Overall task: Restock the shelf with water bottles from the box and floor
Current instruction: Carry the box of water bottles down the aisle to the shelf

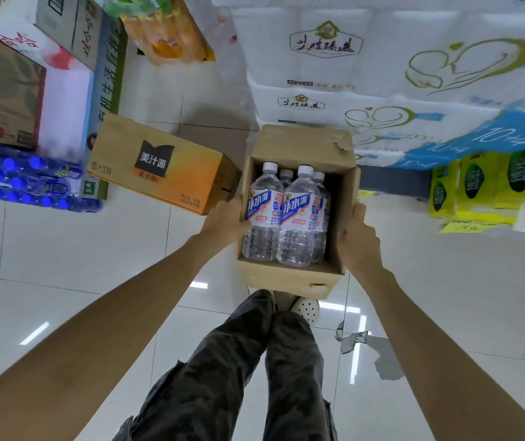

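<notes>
Two hands [227, 219] [358, 240], one box [286, 276], seemingly four bottles [299, 218]

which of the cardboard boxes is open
The box held between the left hand and right hand, with water bottles showing inside. The orange juice carton is shut.

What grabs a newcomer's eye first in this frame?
Dead centre, an open cardboard box holds four clear water bottles with white caps, standing upright. The left hand and right hand grip its opposite walls, above the person's legs. Around it on the tiled floor: an orange juice carton to the left and stacked white tissue packs behind.
</notes>
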